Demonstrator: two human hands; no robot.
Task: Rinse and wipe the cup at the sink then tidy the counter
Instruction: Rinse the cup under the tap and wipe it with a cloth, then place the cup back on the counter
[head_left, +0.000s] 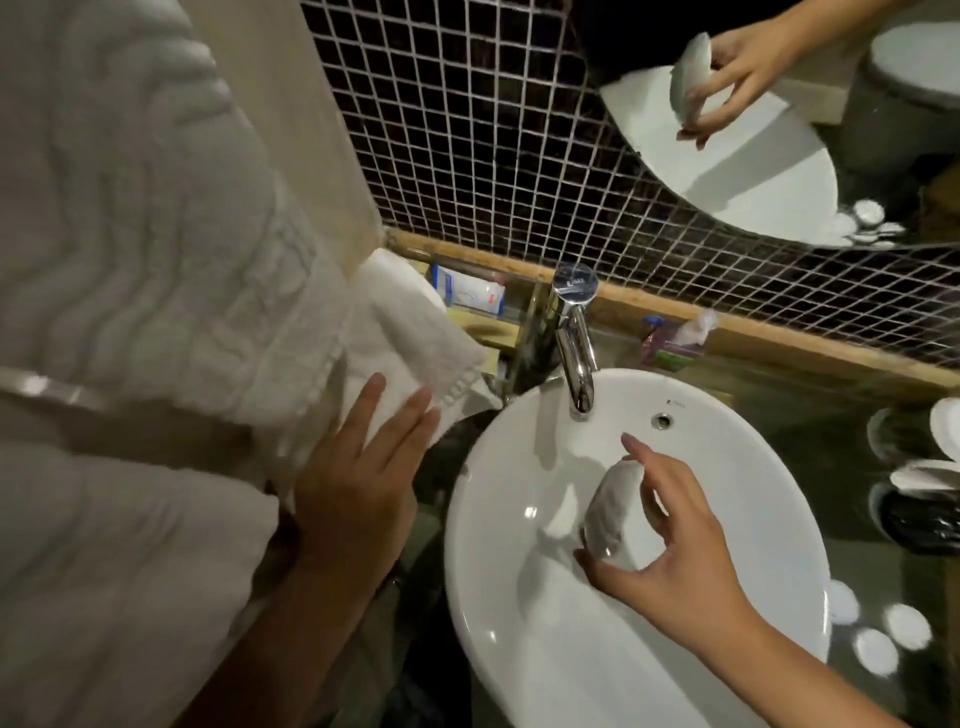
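My right hand (670, 561) holds a small white cup (610, 512) tilted on its side over the white oval sink (519, 649), with thumb and fingers around its body. The chrome tap (574, 343) stands just behind it; I see no water running. My left hand (358, 483) lies flat with fingers spread against a white towel (410, 353) that hangs at the left of the sink.
Large white towels (130, 260) hang at the left. Small boxes and packets (467, 293) sit on the counter behind the tap, a wrapped item (675, 338) to its right. White cups and saucers (935, 462) stand at the right edge. A mirror (753, 156) above reflects the hand and cup.
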